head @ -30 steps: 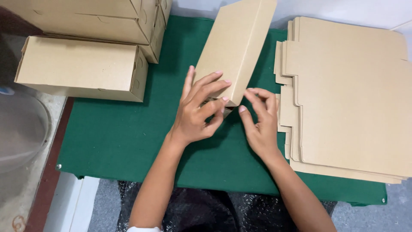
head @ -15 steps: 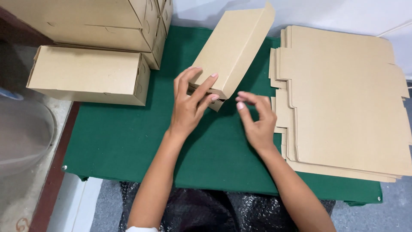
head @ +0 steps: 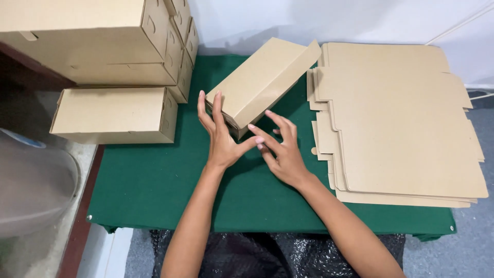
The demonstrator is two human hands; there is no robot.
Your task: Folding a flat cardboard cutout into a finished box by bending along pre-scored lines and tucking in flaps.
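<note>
- One head view showed a half-folded cardboard box [head: 262,82] lying slantwise on the green table [head: 154,180], between the finished boxes [head: 113,114] and the flat blanks [head: 401,128].
- The left hand [head: 222,139] pressed spread fingers against its near end; the right hand [head: 283,152] hovered open, apparently touching nothing.
- It looked light, stiff and crushable, best held by its edges.

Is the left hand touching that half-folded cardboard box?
Touching. The head view shows the left hand with fingers pressed flat against the near end of the half-folded box.
</note>
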